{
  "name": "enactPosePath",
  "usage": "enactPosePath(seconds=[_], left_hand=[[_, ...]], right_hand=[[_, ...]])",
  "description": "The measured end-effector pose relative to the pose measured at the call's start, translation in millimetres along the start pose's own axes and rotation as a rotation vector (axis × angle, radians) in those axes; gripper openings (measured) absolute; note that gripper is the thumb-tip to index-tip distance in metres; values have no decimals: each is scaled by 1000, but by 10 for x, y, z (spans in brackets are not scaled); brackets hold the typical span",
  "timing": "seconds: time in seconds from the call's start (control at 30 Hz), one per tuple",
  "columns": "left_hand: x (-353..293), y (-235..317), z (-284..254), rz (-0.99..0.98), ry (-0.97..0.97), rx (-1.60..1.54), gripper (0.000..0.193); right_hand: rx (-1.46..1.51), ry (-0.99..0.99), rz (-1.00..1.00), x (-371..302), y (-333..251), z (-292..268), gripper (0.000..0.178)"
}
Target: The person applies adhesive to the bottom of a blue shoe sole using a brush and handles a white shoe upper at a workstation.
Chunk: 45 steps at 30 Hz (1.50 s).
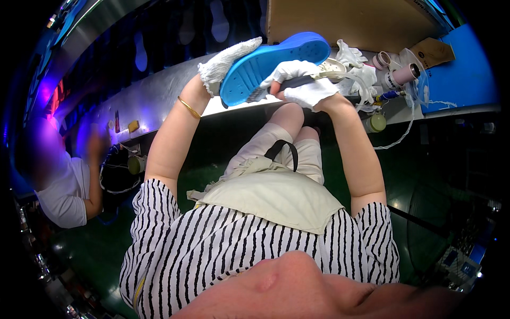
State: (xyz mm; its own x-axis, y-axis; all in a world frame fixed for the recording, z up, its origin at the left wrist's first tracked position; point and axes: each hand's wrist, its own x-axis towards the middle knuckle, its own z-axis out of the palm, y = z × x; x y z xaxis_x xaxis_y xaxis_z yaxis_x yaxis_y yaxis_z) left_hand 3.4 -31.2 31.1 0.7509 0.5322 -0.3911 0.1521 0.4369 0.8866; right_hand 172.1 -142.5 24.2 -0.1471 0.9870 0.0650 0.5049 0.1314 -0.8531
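A blue shoe sole (287, 50) is held up over the bench edge in front of me, tilted, its ribbed and hollowed face toward me. My left hand (228, 61), in a white knitted glove, is closed around the sole's left side. My right hand (313, 94), also in white glove fabric with a bare fingertip showing, grips a brush (297, 82) by its dark handle. The brush's greyish bristles lie at the sole's lower edge, seemingly touching it.
A pale shoe (332, 66) and crumpled white cloths (353, 56) lie right of the sole. Beyond are a pinkish cylinder container (406, 74), a green-lidded jar (376, 123), a cardboard box (350, 24) and a blue panel (462, 69). Soles (140, 51) line a dark conveyor; a co-worker (64, 186) sits left.
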Motion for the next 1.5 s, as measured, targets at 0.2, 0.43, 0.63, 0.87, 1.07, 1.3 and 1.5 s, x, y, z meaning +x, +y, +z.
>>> enactPosePath(seconds=[0.2,0.43,0.63,0.87,1.07,1.3,1.5], left_hand=[[186,-199,-204,81,-58,-223,67],[245,-524,-92,350,-190,-837,66],[139,-611,52,345,-49,-842,63],[215,-787,20,394,-116,-942,56],[133,-793,112,353,-101,-944,48],[296,-1026,53,475,-274,-937,55],[70,-758,234,349,-215,-957,59]], right_hand=[[360,78,-58,-147,-7,-121,11],[347,299,-206,-215,15,581,11],[416,460,-155,-117,-7,371,10],[23,472,-487,-135,-246,618,16],[254,809,-313,51,-17,372,14],[267,562,-368,0,-92,463,14],[476,758,-217,206,138,15,12]])
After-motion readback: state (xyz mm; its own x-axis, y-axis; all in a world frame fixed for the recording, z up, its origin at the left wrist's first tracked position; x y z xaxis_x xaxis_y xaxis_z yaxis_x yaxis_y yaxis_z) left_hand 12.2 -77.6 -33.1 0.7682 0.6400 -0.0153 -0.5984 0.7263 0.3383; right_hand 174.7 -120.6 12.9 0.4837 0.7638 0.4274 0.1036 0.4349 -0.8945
